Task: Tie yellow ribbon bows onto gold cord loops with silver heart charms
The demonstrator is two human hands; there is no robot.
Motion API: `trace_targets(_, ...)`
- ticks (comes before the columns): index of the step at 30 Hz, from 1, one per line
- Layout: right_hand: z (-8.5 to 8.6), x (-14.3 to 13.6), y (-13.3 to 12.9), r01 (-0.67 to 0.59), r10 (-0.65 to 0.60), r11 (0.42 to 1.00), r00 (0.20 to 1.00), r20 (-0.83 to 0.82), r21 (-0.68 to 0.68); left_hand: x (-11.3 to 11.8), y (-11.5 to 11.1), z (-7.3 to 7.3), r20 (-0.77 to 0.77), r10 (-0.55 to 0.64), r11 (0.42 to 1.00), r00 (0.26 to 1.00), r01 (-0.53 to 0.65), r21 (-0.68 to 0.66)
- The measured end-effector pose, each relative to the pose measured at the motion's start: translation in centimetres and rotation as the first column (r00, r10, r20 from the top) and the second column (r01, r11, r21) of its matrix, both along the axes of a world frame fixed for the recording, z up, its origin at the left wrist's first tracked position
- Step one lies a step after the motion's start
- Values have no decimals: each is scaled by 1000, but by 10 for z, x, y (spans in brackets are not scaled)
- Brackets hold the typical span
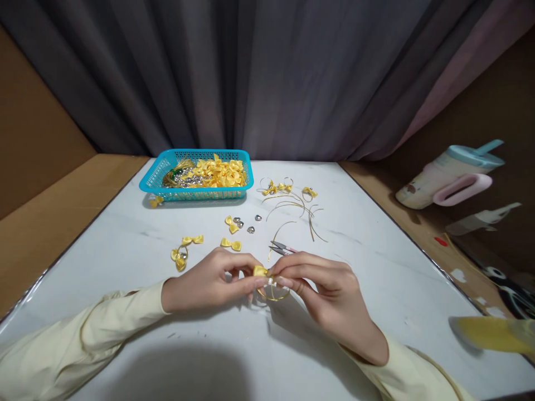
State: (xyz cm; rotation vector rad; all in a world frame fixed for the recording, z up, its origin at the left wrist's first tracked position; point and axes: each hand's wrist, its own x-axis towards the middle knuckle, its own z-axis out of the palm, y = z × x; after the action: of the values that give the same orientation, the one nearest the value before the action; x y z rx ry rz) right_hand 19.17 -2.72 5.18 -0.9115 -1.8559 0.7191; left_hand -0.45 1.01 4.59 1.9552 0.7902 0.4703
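At the front centre, my left hand (217, 280) pinches a yellow bow (259, 271) between thumb and fingers. A looped golden wire (273, 299) hangs just below the bow. My right hand (324, 284) is closed on the wire and touches the bow's right end. Small snips (282, 248) lie behind my right fingertips, their blades pointing left. Two loose bows, one of them a flat yellow bow (231, 244), and several silver gems (251, 229) rest beyond my left hand.
A blue basket (194, 194) at the back left holds bows, gems and wires. Cut golden wires (311, 223) and finished-looking bow rings (309, 193) lie behind my hands. More bows (179, 259) sit at left. A tumbler (451, 175) stands at the right.
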Motion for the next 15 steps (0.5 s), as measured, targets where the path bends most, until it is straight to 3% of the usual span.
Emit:
trace_targets(5,-1,0,0,-6,6,1000,1000,3,17,-1,-1,5,10,-3,995,1000,2,103)
trace_targets(11,-1,-1,0,-13,13,1000,1000,16,9,0,-1,4,57,-30,979,998,40,-200)
trace_targets(15,-2,-1,-1,-13,13,1000,1000,12,-9,1,-2,2,77,-10,975,997,27,-221)
